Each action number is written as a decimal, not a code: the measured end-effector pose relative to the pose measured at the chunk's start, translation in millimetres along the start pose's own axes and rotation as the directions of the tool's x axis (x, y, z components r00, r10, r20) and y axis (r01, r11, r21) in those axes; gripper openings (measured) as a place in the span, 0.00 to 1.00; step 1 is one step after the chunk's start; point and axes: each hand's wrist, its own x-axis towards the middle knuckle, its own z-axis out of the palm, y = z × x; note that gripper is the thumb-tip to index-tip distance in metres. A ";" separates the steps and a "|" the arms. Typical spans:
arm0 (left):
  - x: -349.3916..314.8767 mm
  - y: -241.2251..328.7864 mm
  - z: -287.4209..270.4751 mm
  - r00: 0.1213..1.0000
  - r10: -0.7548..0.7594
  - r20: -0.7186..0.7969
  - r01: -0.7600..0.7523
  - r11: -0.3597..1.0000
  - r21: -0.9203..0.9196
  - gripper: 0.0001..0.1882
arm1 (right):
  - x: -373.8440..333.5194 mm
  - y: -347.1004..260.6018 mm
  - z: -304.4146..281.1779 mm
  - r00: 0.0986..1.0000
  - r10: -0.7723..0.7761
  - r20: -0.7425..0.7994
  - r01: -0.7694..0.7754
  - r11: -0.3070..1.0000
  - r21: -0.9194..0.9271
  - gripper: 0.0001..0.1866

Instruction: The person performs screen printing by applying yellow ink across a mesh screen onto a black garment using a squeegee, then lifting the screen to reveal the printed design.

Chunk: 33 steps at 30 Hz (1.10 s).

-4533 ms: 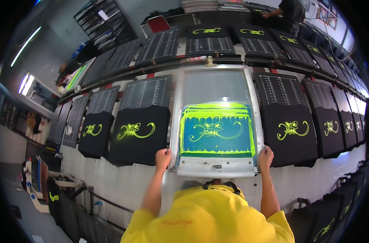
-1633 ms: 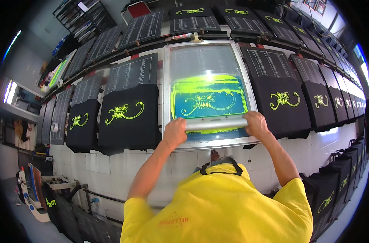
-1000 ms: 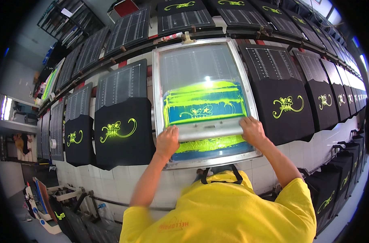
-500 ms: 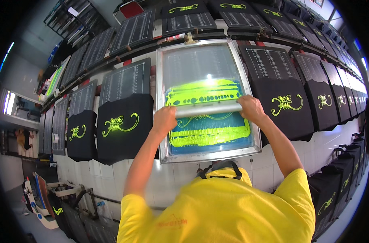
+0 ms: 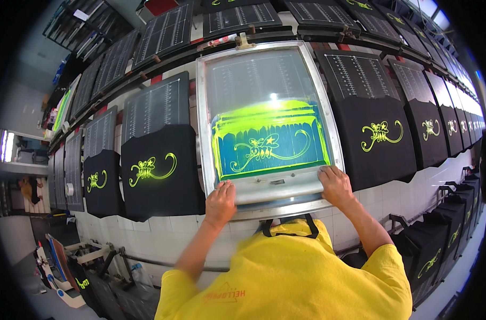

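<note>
A wide metal squeegee lies across the near end of a screen printing frame. My left hand is closed round its left end, and my right hand grips the right end. Beyond the squeegee the blue stencil mesh shows a curling line design. Neon yellow-green ink forms a thick band at the stencil's far edge and runs down both sides. Whatever lies under the screen is mostly hidden. A metal clamp sits at the frame's far edge.
Black garment pieces with neon designs lie on boards to the left and right. A second row of boards runs behind a dark rail. More printed black pieces hang at the lower right. A metal rack stands far left.
Both hands have drawn the squeegee toward me, from mid-screen to the near end. The near ink band no longer shows, and the stencil design is now uncovered. The view has shifted slightly.
</note>
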 end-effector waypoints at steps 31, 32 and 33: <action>-24.0 17.3 -20.7 0.996 -0.068 -0.063 0.064 0.996 -0.065 0.16 | -20.1 -15.1 -18.0 1.000 0.004 -0.022 -0.003 0.999 0.045 0.13; -31.4 22.5 -16.2 0.994 -0.096 -0.055 0.092 0.993 -0.068 0.17 | -27.5 -19.8 -17.3 1.000 0.007 -0.023 -0.006 0.999 0.049 0.15; -37.8 27.6 -11.4 0.991 -0.125 -0.046 0.121 0.990 -0.071 0.18 | -33.5 -24.7 -16.0 1.000 0.010 -0.023 -0.009 0.999 0.052 0.17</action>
